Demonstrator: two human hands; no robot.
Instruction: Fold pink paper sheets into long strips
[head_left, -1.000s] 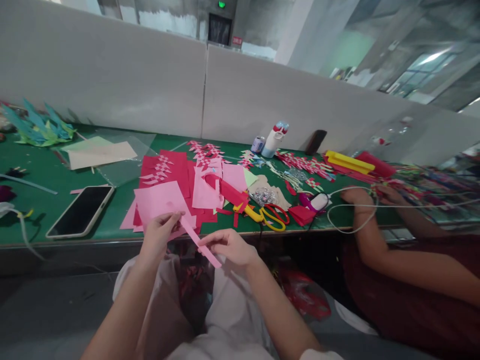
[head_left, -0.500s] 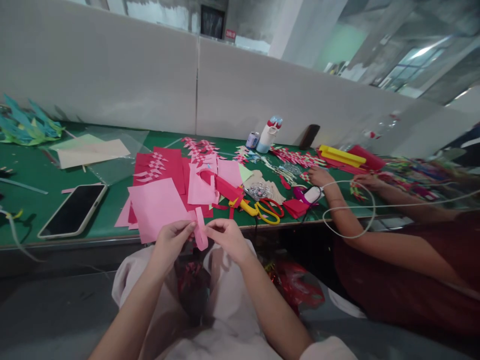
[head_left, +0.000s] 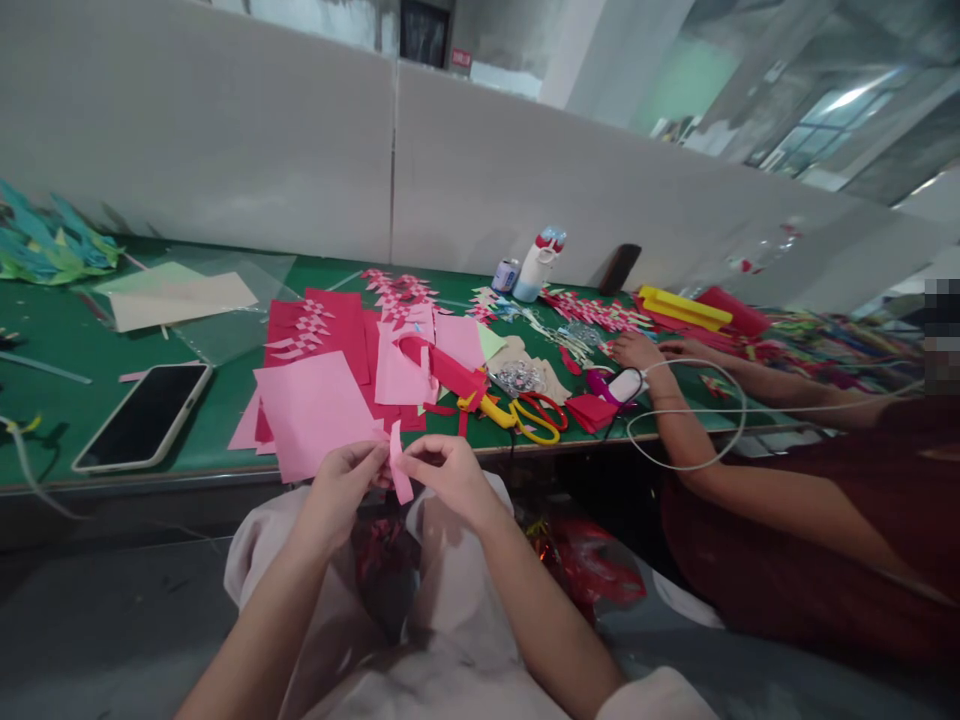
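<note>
A narrow pink paper strip (head_left: 400,465) stands upright between my hands, just off the table's front edge and above my lap. My left hand (head_left: 346,478) pinches it from the left with thumb and forefinger. From the right, my right hand (head_left: 444,472) grips the same strip between thumb and fingertips. Beside my left hand, a square pink paper sheet (head_left: 311,410) overhangs the table edge, lying over red sheets (head_left: 337,320). Beyond my right hand lie scissors with yellow handles (head_left: 517,415). Woven pink-and-red paper pieces (head_left: 304,330) rest on the red sheets.
On the green table (head_left: 225,420) lies a phone (head_left: 146,415) at left. A can (head_left: 505,277) and a white bottle (head_left: 538,265) stand by the partition. At right a co-worker's hand (head_left: 637,352) handles small pieces, with a white cable (head_left: 742,410) looping over the arm.
The pink strip between my fingers has turned and now looks straighter and narrower. My hands have barely shifted. The co-worker's far hand has moved left, towards the other one.
</note>
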